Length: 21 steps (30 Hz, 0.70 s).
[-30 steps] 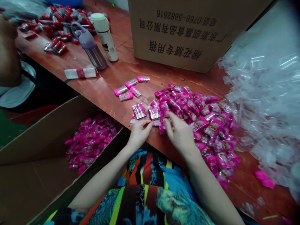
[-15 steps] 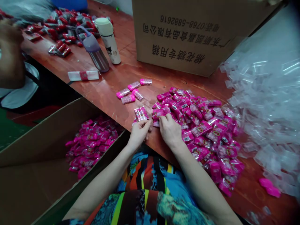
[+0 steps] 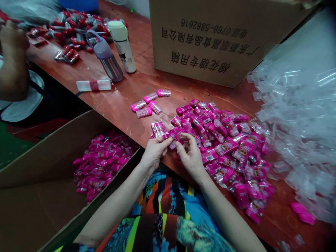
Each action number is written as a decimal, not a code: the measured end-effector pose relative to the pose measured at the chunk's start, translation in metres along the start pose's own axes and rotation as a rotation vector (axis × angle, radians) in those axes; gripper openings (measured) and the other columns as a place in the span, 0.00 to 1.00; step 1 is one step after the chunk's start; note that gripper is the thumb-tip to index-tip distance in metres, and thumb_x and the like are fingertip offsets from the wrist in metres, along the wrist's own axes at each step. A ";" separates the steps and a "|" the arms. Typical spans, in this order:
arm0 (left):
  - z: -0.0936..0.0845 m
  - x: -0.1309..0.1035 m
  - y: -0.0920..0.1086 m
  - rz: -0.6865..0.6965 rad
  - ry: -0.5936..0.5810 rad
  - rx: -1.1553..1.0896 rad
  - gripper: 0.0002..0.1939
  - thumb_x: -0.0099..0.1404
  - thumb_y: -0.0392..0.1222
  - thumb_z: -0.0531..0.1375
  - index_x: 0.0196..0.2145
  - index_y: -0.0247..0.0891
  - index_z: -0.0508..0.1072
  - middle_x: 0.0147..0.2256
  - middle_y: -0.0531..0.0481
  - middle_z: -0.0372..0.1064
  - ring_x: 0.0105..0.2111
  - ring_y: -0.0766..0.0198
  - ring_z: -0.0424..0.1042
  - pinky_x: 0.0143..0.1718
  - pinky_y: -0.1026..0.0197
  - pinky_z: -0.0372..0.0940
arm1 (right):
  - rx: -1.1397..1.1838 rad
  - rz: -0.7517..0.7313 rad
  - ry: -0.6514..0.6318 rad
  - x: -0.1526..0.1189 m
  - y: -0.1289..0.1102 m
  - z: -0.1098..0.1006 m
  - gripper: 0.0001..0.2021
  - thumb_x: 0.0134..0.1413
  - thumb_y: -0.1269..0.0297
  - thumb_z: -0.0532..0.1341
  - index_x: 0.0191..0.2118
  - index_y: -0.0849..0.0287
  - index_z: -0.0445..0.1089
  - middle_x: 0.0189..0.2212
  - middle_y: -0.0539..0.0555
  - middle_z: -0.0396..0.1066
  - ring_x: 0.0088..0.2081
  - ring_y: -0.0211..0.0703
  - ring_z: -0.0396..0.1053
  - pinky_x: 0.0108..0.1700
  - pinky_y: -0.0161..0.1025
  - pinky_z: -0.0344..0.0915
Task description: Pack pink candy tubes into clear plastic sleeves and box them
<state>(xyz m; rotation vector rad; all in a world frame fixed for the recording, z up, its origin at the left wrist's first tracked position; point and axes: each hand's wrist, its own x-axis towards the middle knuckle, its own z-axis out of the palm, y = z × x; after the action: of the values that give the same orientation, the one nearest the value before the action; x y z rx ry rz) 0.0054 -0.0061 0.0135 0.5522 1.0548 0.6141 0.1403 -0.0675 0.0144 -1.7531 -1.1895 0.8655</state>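
Observation:
A pink candy packet (image 3: 175,133) lies between my hands at the table's front edge. My left hand (image 3: 156,150) pinches its left end between thumb and fingers. Fingers of my right hand (image 3: 189,153) are bent and pressed on the packet's right end. Just beyond my left fingertips is another pink packet with a clear, shiny wrapper (image 3: 158,128). To the right spreads a large pile of wrapped pink packets (image 3: 231,147). Several pink-capped tubes (image 3: 144,112) of small candies rest farther back.
An open carton (image 3: 31,157) holding pink packets stands below left. Two bottles (image 3: 111,66), a white packet (image 3: 93,85) and a big carton (image 3: 199,45) stand behind. Clear plastic pieces (image 3: 301,140) heap at right. Another person's arm (image 3: 14,66) is at far left.
The packet has come left from the pile's edge to my left hand. My right hand has turned and lowered slightly, and my left thumb and fingers have closed on the packet.

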 end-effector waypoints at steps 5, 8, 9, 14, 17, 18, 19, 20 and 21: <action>0.003 0.004 -0.003 -0.012 0.030 -0.043 0.20 0.55 0.52 0.71 0.21 0.35 0.70 0.11 0.57 0.55 0.12 0.74 0.50 0.17 0.64 0.39 | 0.263 0.124 0.022 0.017 -0.015 0.011 0.11 0.62 0.61 0.61 0.49 0.52 0.66 0.43 0.54 0.73 0.44 0.46 0.73 0.47 0.43 0.71; 0.004 0.013 -0.002 -0.031 0.104 -0.070 0.21 0.56 0.49 0.70 0.19 0.37 0.67 0.10 0.55 0.55 0.12 0.73 0.50 0.17 0.63 0.39 | 0.216 0.097 0.015 0.026 -0.021 0.014 0.08 0.63 0.61 0.60 0.47 0.51 0.67 0.39 0.53 0.74 0.43 0.50 0.74 0.45 0.46 0.71; 0.005 0.016 0.000 -0.032 0.128 -0.082 0.21 0.57 0.49 0.70 0.18 0.37 0.65 0.10 0.55 0.55 0.12 0.73 0.51 0.17 0.62 0.39 | 0.194 0.081 0.006 0.030 -0.022 0.015 0.08 0.64 0.61 0.59 0.47 0.51 0.68 0.39 0.54 0.75 0.42 0.51 0.75 0.44 0.47 0.71; -0.006 0.020 0.020 -0.011 0.113 -0.153 0.21 0.59 0.50 0.69 0.21 0.38 0.65 0.11 0.55 0.55 0.13 0.72 0.52 0.17 0.63 0.42 | 0.085 -0.010 -0.101 0.059 -0.024 0.024 0.12 0.66 0.60 0.55 0.52 0.53 0.66 0.41 0.56 0.77 0.41 0.50 0.76 0.43 0.46 0.70; -0.020 0.019 0.032 0.047 0.142 -0.183 0.19 0.60 0.49 0.68 0.22 0.38 0.65 0.11 0.56 0.57 0.13 0.72 0.53 0.18 0.65 0.44 | -0.086 -0.109 -0.147 0.093 -0.025 0.035 0.11 0.67 0.60 0.53 0.46 0.56 0.70 0.38 0.56 0.77 0.40 0.48 0.74 0.43 0.44 0.69; -0.025 0.020 0.034 0.069 0.171 -0.192 0.20 0.59 0.49 0.69 0.21 0.38 0.64 0.11 0.56 0.58 0.13 0.72 0.53 0.18 0.65 0.45 | -0.173 -0.143 -0.148 0.106 -0.026 0.042 0.12 0.67 0.62 0.52 0.44 0.57 0.71 0.39 0.57 0.76 0.42 0.48 0.74 0.46 0.44 0.68; -0.029 0.020 0.036 0.087 0.200 -0.199 0.21 0.57 0.49 0.69 0.20 0.38 0.63 0.11 0.56 0.58 0.13 0.73 0.53 0.18 0.66 0.46 | -0.265 -0.170 -0.147 0.119 -0.027 0.049 0.13 0.67 0.63 0.51 0.44 0.59 0.72 0.42 0.59 0.76 0.46 0.49 0.72 0.49 0.45 0.67; -0.032 0.020 0.037 0.098 0.223 -0.208 0.21 0.55 0.49 0.70 0.20 0.39 0.63 0.11 0.57 0.58 0.13 0.73 0.53 0.18 0.66 0.46 | -0.356 -0.173 -0.155 0.131 -0.028 0.057 0.13 0.67 0.65 0.50 0.45 0.60 0.72 0.44 0.61 0.75 0.48 0.50 0.71 0.53 0.46 0.65; -0.034 0.021 0.038 0.108 0.243 -0.222 0.22 0.54 0.49 0.71 0.20 0.39 0.63 0.11 0.57 0.58 0.13 0.73 0.53 0.17 0.67 0.46 | -0.409 -0.163 -0.168 0.142 -0.029 0.065 0.13 0.66 0.65 0.52 0.46 0.62 0.72 0.46 0.63 0.74 0.50 0.52 0.69 0.55 0.49 0.63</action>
<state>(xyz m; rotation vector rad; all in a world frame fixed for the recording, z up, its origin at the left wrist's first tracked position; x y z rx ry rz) -0.0258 0.0390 0.0128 0.3471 1.1714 0.8987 0.1172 0.0893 0.0004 -1.8928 -1.6901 0.7176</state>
